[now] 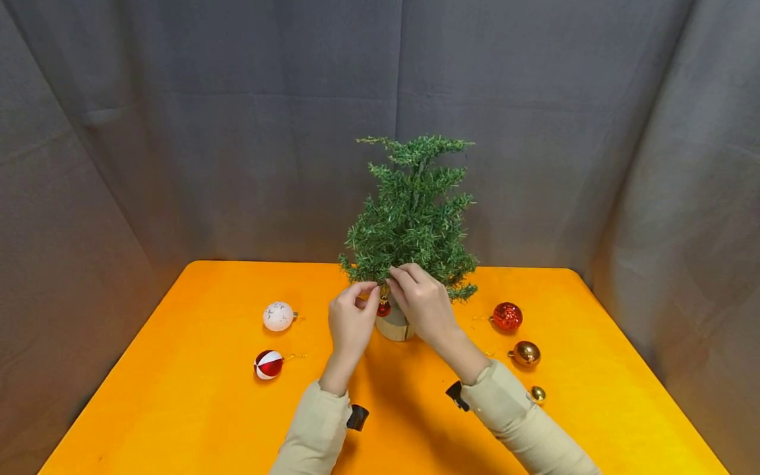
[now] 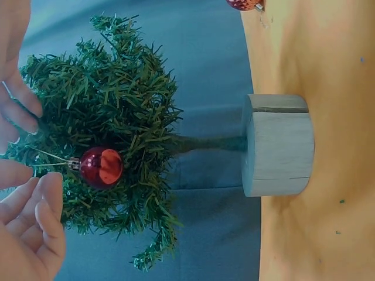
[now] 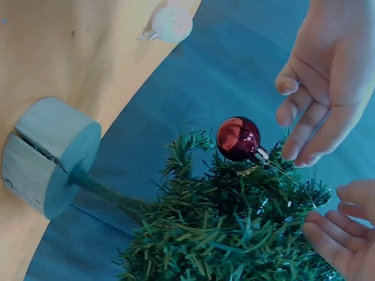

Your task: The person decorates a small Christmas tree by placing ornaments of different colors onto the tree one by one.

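A small shiny red bauble (image 2: 101, 168) hangs by a thin gold string (image 2: 50, 155) against the lower branches of an artificial Christmas tree (image 1: 415, 218). From its cap the string spreads in two strands toward the fingertips of both hands. My left hand (image 1: 351, 320) pinches at the string with thumb and forefinger, just above the bauble. Slightly higher, against the branches, my right hand (image 1: 423, 300) has its thumb and fingertips together at the other strand. In the right wrist view the bauble (image 3: 238, 139) dangles beside a branch tip, below the left fingers (image 3: 304, 137).
The tree stands on a round wooden base (image 1: 394, 328) on an orange table (image 1: 196, 409). At left lie a white bauble (image 1: 278, 316) and a red-and-white one (image 1: 268, 365). At right are a glittery red bauble (image 1: 507, 317), a copper one (image 1: 526, 354) and a small gold one (image 1: 538, 394).
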`<state>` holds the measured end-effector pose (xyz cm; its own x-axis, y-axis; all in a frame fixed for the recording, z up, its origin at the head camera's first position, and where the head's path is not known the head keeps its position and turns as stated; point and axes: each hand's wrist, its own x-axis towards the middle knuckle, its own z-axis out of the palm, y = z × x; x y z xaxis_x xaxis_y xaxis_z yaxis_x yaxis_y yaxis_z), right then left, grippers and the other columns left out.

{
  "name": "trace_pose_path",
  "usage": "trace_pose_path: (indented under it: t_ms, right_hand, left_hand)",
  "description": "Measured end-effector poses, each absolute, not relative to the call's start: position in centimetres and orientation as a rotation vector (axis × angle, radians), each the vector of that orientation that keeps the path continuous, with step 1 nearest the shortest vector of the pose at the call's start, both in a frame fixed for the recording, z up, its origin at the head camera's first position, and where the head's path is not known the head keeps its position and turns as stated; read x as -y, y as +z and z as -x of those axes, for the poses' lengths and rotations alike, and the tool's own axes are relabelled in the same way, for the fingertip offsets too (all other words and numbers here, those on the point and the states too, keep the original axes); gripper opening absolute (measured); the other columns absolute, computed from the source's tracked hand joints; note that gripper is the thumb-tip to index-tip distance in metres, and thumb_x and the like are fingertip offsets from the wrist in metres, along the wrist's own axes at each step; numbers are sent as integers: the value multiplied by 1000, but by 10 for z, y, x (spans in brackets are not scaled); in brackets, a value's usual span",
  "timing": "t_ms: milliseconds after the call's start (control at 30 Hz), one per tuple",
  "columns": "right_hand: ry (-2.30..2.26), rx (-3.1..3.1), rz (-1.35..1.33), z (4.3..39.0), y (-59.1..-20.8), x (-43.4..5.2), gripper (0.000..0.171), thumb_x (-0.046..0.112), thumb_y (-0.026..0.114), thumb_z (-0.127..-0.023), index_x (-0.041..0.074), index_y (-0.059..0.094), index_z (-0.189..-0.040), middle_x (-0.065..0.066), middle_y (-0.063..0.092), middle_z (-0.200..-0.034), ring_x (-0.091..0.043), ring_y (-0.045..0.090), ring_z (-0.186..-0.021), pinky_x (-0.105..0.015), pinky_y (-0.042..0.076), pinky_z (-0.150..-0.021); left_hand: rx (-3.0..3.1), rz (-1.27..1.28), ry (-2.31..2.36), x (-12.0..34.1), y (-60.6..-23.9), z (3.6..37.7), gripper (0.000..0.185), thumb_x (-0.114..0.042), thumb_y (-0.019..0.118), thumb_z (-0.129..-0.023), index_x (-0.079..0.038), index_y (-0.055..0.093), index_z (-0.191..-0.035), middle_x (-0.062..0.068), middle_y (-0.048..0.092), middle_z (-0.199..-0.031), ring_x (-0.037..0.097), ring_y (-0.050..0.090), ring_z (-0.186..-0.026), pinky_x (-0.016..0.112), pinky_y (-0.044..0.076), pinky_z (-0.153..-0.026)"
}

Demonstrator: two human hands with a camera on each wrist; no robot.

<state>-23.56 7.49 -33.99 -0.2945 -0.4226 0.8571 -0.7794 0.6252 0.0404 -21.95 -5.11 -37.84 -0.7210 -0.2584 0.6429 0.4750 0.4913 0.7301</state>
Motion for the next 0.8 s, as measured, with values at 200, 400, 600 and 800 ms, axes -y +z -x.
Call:
trace_pose_path:
  t_ms: [200, 400, 600, 800]
  right_hand:
    - [587, 1906, -1010, 231, -334, -73, 13, -3, 69, -74, -5, 66, -87, -12, 60, -82, -20, 60, -67, -25, 51, -59]
    - [643, 1872, -1034, 227, -323, -70, 13, -2, 69, -75, -5, 67, -87, -11, 61, -82, -20, 59, -71, -26, 50, -63]
    - [617, 1832, -1046, 228, -316, -69, 15, -3, 71, -72, -3, 67, -86, -10, 61, -81, -22, 58, -74, -29, 49, -68]
    - [620, 1828, -1050, 227, -308, -72, 13, -3, 70, -73, -2, 68, -85, -10, 62, -82, -23, 57, -75, -32, 45, -67]
  left_hand:
    - [2007, 187, -1290, 55, -381, 218, 10, -12, 65, -82, -4, 70, -83, 5, 66, -77, 14, 55, -51, 23, 45, -46]
    - [2014, 195, -1282, 58, -382, 217, 9, -13, 65, -82, -5, 70, -82, 5, 66, -77, 14, 56, -53, 23, 45, -47]
    - [2012, 188, -1275, 63, -384, 215, 8, -11, 65, -81, -5, 70, -81, 5, 66, -75, 16, 56, -53, 24, 46, -49]
    - [2021, 173, -1257, 68, -388, 212, 6, -8, 65, -80, -4, 69, -80, 5, 65, -73, 15, 54, -54, 25, 44, -49]
